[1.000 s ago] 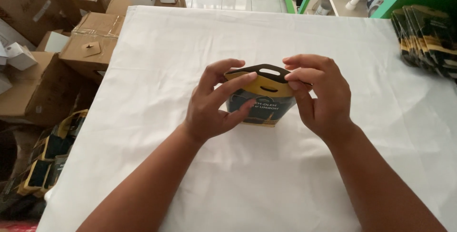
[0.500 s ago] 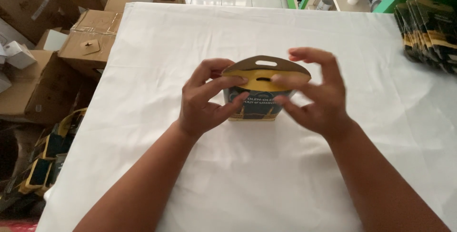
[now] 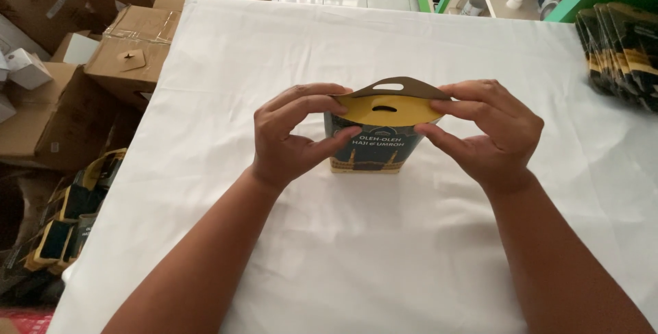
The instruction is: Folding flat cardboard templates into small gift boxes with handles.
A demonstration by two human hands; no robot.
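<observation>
A small dark blue and yellow cardboard gift box [image 3: 373,149] stands upright on the white cloth [image 3: 384,252], near the middle. Its two curved handle flaps, each with a slot, rise at the top and are a little apart. My left hand [image 3: 291,135] pinches the box's left top corner between thumb and fingers. My right hand [image 3: 490,135] pinches the right top corner the same way. Both hands hold the flaps from the sides.
A stack of flat dark and yellow box blanks [image 3: 624,43] lies at the cloth's right edge. Brown cartons [image 3: 130,50] and small white boxes [image 3: 27,67] crowd the floor on the left. More folded boxes [image 3: 68,221] sit at the lower left.
My right hand, which was lifted off with spread fingers half a second ago, has closed again on the box's right top corner. The box has turned squarer to me.
</observation>
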